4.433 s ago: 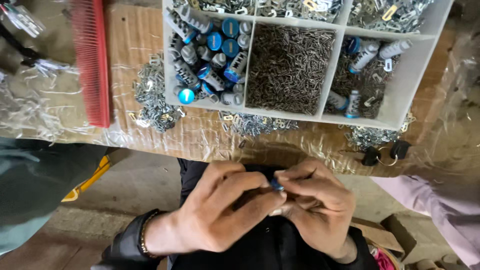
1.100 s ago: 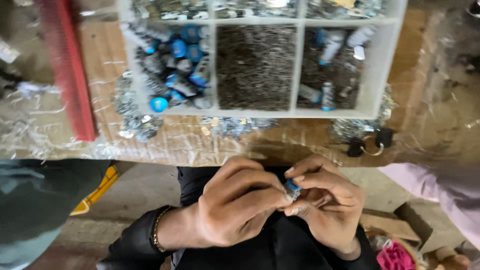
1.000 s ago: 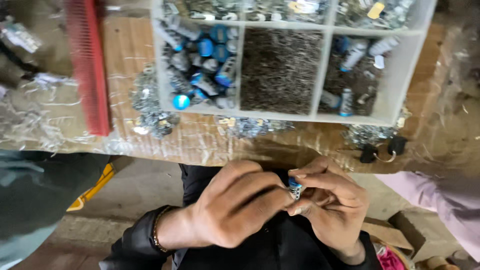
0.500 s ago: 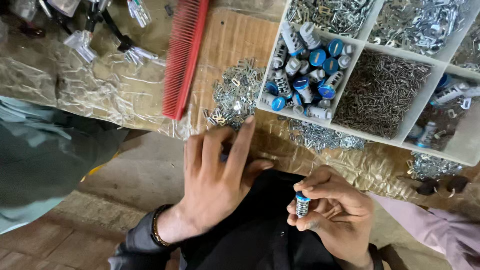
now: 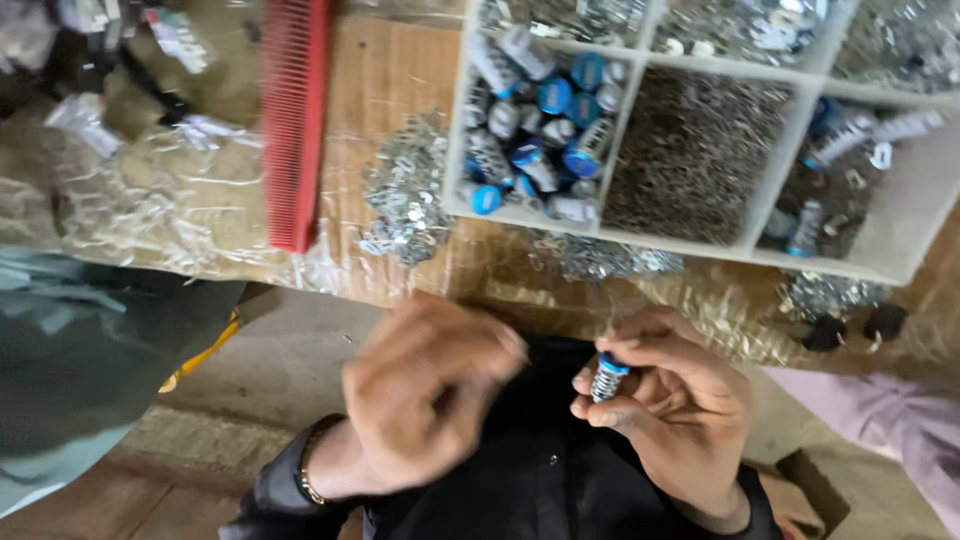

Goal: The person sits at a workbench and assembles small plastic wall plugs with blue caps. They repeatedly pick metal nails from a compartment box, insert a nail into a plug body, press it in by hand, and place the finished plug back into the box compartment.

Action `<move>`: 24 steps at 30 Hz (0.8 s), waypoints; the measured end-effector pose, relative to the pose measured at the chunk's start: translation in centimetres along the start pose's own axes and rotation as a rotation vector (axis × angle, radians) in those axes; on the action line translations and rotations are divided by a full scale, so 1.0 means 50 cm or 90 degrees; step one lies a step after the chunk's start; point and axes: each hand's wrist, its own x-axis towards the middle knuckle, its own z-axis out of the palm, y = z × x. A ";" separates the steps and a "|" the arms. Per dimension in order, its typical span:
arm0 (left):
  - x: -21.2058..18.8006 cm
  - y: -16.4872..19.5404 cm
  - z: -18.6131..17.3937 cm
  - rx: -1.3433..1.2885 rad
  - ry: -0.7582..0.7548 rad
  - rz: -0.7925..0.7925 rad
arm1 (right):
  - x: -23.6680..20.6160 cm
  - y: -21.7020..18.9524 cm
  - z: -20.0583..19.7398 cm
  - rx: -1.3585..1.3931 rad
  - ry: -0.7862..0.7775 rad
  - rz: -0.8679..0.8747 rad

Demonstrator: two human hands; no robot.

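Observation:
My right hand is below the table edge, over my dark clothing, and pinches a small metal spring piece with a blue cap upright between thumb and fingers. My left hand is just to its left, blurred by motion, with the fingers curled inward. Whether it holds anything is hidden. The two hands are apart. Above them, a white compartment tray holds more blue-capped spring pieces in its left cell and fine dark metal bits in the middle one.
A long red comb-like strip lies on the plastic-covered cardboard table top. A heap of small metal clips sits beside the tray. Another person's grey-green garment is at the left, a pink sleeve at the right.
My left hand left the piece, reached with spread fingers toward the table edge, and has now drawn back with curled fingers. My right hand keeps the blue-capped spring piece.

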 end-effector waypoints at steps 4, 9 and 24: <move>0.036 0.045 0.048 -0.002 -0.090 0.141 | -0.019 -0.002 -0.038 -0.109 -0.006 -0.009; 0.050 0.045 0.058 0.034 -0.221 0.206 | -0.030 -0.019 -0.050 -0.240 0.017 -0.033; 0.196 0.160 0.279 0.274 -0.181 0.348 | -0.130 -0.041 -0.248 -0.414 0.420 -0.333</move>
